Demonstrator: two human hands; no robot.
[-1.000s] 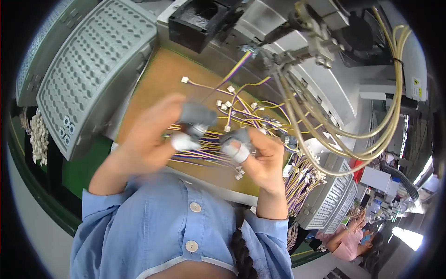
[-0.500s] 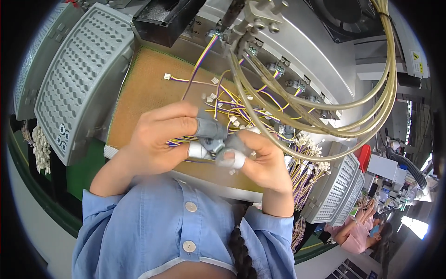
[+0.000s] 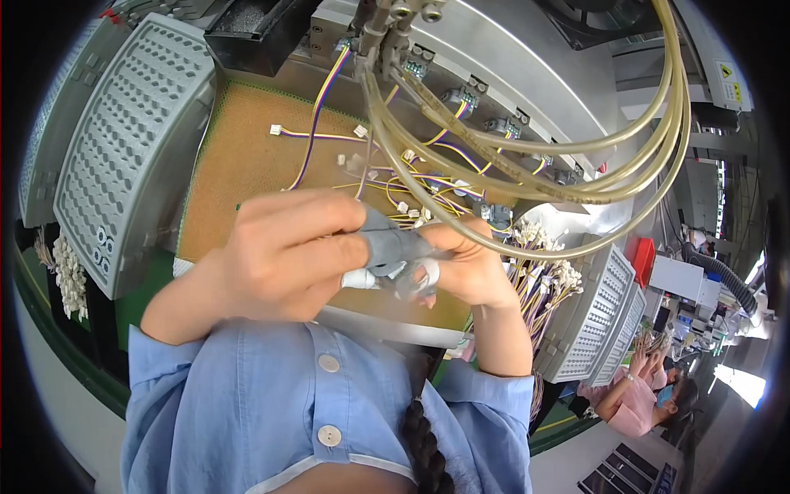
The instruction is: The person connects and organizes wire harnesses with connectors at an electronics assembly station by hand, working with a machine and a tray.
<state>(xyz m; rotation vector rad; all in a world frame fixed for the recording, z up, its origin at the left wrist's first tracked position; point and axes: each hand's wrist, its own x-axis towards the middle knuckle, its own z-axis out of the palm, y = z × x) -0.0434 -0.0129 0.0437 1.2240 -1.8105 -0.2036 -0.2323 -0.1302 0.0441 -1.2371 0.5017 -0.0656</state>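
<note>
In front of my chest, both hands meet with closed fingers around a small grey part, now nearly covered by the fingertips. My left hand (image 3: pixel 288 251) pinches it from one side, and my right hand (image 3: pixel 471 270) from the other. Grey finger cots (image 3: pixel 393 247) cover some fingers; white wraps (image 3: pixel 360 279) are on others. Beyond the hands, thin yellow, purple and white wires (image 3: pixel 317 137) with small white connectors (image 3: pixel 276 130) lie across a brown mat (image 3: pixel 230 165). The kind of part held cannot be made out.
Clear yellowish hoses (image 3: pixel 527 196) loop over the work area from a metal machine (image 3: pixel 527 82). Grey perforated trays (image 3: pixel 136 148) stand at the left, another (image 3: pixel 588 317) at the right near a wire bundle (image 3: pixel 547 276). A black bin (image 3: pixel 259 33) sits at the back. A co-worker (image 3: pixel 638 399) sits far right.
My hands have turned in on the part, hiding more of it, and my left knuckles have rolled over. The whole view has shifted slightly, moving the machine and hoses left and up.
</note>
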